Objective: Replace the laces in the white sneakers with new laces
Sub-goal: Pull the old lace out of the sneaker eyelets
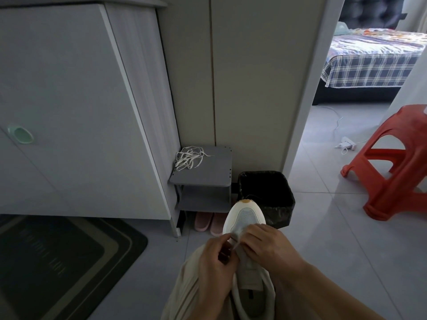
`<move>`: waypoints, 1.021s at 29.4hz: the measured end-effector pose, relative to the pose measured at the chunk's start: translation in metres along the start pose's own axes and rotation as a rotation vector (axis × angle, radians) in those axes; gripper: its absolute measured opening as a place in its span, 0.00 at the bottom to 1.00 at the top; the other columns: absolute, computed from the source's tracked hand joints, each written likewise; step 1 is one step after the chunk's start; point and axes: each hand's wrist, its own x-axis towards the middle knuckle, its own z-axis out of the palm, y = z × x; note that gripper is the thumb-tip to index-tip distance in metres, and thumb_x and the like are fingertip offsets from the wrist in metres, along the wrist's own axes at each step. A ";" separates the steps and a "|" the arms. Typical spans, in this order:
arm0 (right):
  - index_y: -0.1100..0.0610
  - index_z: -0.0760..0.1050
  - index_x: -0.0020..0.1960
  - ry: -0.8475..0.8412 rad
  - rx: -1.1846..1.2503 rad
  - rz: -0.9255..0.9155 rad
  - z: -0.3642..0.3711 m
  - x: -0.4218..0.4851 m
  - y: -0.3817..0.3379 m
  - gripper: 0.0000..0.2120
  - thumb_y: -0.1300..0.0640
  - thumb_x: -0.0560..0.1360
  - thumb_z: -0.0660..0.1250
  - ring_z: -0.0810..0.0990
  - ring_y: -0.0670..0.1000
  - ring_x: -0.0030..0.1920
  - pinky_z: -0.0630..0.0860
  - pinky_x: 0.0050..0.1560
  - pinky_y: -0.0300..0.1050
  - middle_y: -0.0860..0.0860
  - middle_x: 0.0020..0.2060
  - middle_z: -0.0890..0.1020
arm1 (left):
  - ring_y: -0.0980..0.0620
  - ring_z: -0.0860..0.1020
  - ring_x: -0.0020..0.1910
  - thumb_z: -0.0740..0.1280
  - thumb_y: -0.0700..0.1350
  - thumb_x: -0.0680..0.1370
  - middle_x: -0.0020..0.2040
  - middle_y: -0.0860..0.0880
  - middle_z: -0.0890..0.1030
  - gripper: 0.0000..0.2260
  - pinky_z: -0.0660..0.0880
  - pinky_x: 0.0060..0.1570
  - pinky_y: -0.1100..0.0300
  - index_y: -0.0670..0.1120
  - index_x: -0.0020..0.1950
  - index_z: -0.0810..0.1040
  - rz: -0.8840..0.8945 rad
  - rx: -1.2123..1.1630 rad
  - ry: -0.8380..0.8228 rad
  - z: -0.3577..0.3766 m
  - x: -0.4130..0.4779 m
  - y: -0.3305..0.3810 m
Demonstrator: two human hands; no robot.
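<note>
A white sneaker (246, 218) rests on my lap, toe pointing away from me, heel opening toward me. My left hand (215, 266) and my right hand (268, 248) meet over its front eyelets, fingers curled. Between them they pinch a thin pale lace (236, 246) at the tongue. My fingers hide most of the lace. A loose tangle of white laces (189, 157) lies on top of a small grey shelf unit (208, 176) ahead of me, beyond the shoe.
A black-lined waste bin (265, 195) stands right of the shelf, just past the sneaker's toe. Pink slippers (208, 221) sit under the shelf. A white cabinet (69, 112) fills the left, a dark doormat (57, 262) lies lower left, and a red plastic stool (397, 167) stands at right.
</note>
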 end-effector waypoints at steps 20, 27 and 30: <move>0.53 0.76 0.57 -0.169 0.223 0.649 -0.023 0.005 -0.054 0.15 0.52 0.71 0.70 0.80 0.46 0.47 0.74 0.43 0.33 0.46 0.52 0.78 | 0.62 0.77 0.29 0.65 0.37 0.76 0.34 0.50 0.79 0.06 0.73 0.34 0.70 0.43 0.41 0.78 -0.187 -0.172 -0.312 -0.021 0.034 0.008; 0.53 0.69 0.62 -0.264 0.529 0.873 -0.013 -0.003 -0.067 0.13 0.52 0.79 0.59 0.77 0.46 0.52 0.73 0.57 0.38 0.48 0.56 0.78 | 0.61 0.78 0.31 0.64 0.35 0.76 0.36 0.50 0.80 0.05 0.73 0.34 0.69 0.41 0.42 0.79 -0.215 -0.211 -0.237 -0.017 0.023 0.011; 0.56 0.68 0.64 -0.324 0.487 0.980 -0.009 0.009 -0.069 0.15 0.54 0.79 0.60 0.74 0.47 0.58 0.68 0.59 0.36 0.50 0.60 0.74 | 0.62 0.78 0.34 0.65 0.36 0.76 0.37 0.51 0.80 0.07 0.74 0.36 0.69 0.45 0.41 0.79 -0.163 -0.125 -0.250 -0.020 0.024 0.010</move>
